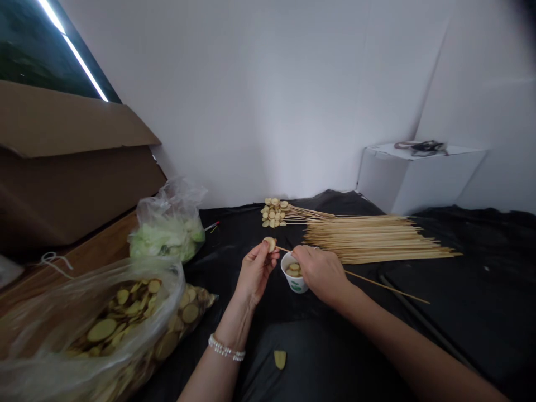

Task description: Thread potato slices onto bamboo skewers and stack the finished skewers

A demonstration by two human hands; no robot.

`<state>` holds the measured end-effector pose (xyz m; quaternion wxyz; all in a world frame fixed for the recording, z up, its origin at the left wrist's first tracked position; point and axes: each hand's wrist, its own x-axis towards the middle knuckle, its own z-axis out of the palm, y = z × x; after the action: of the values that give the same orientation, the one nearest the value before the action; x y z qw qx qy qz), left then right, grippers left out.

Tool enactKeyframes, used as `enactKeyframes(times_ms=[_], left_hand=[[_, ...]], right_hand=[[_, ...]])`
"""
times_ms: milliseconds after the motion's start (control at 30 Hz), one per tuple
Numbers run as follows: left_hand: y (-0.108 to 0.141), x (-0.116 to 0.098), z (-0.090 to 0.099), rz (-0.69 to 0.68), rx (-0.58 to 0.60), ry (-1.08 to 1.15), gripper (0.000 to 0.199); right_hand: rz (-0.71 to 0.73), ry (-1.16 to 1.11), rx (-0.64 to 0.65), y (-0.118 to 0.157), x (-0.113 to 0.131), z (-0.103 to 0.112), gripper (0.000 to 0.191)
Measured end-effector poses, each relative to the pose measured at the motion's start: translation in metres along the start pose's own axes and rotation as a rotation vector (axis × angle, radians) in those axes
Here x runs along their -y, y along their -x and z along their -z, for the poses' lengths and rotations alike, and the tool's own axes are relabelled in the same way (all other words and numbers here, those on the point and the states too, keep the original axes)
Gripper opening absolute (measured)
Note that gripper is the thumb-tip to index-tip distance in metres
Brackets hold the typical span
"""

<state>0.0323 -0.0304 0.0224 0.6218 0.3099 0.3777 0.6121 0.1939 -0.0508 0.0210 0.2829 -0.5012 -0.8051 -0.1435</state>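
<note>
My left hand [255,273] pinches a round, pale yellow potato slice [270,243] between thumb and fingers. My right hand [320,273] grips a long bamboo skewer [377,286], whose tip reaches toward the slice. I cannot tell whether the tip has pierced it. Just below and between my hands stands a small white paper cup [294,274] holding a few slices. Beyond it lies a bundle of bamboo skewers [372,240], and at its left end a batch of skewers carries stacked slices [274,213]. A pearl bracelet [226,348] circles my left wrist.
A clear plastic bag of potato slices [125,318] lies at lower left, with a bag of pale green shredded vegetable [167,234] behind it. Black sheeting [460,290] covers the work surface, and one loose slice [280,359] lies near me. A cardboard box [62,162] stands at left.
</note>
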Motion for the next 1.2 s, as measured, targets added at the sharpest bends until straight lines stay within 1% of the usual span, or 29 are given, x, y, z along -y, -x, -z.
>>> enactKeyframes(times_ms=[100, 267, 433, 533, 733, 800, 867, 1067, 1133, 1200], left_hand=[[0.000, -0.002, 0.000, 0.005, -0.009, 0.010, 0.030], [-0.002, -0.005, 0.003, 0.003, -0.061, -0.030, 0.015], [-0.004, -0.009, 0.007, -0.057, -0.118, -0.002, 0.017], [-0.003, -0.010, 0.006, -0.061, -0.141, 0.010, 0.016], [-0.003, -0.008, 0.003, -0.010, -0.172, 0.045, 0.009], [-0.003, -0.008, 0.002, 0.001, -0.180, 0.055, 0.007], [-0.003, -0.008, 0.002, 0.008, -0.180, 0.059, 0.007], [-0.004, -0.007, 0.004, 0.002, -0.164, 0.024, 0.010], [-0.004, -0.006, 0.005, -0.002, -0.158, 0.013, 0.011], [-0.004, -0.006, 0.005, 0.003, -0.153, 0.014, 0.012]], right_hand=[[0.008, 0.008, -0.023, 0.000, 0.000, -0.002, 0.022], [0.033, -0.010, -0.093, 0.001, -0.002, -0.006, 0.022], [0.089, -0.006, -0.168, 0.000, -0.005, -0.004, 0.020], [0.142, 0.025, -0.179, 0.000, -0.005, -0.002, 0.020], [0.211, 0.120, -0.187, 0.002, -0.001, 0.002, 0.018], [0.207, 0.127, -0.168, 0.002, 0.000, 0.003, 0.016], [0.189, 0.124, -0.117, 0.003, 0.002, 0.004, 0.014], [0.123, 0.108, 0.110, 0.002, 0.004, 0.007, 0.012], [0.112, 0.116, 0.149, 0.001, 0.004, 0.007, 0.011], [0.107, 0.122, 0.158, 0.001, 0.004, 0.006, 0.012]])
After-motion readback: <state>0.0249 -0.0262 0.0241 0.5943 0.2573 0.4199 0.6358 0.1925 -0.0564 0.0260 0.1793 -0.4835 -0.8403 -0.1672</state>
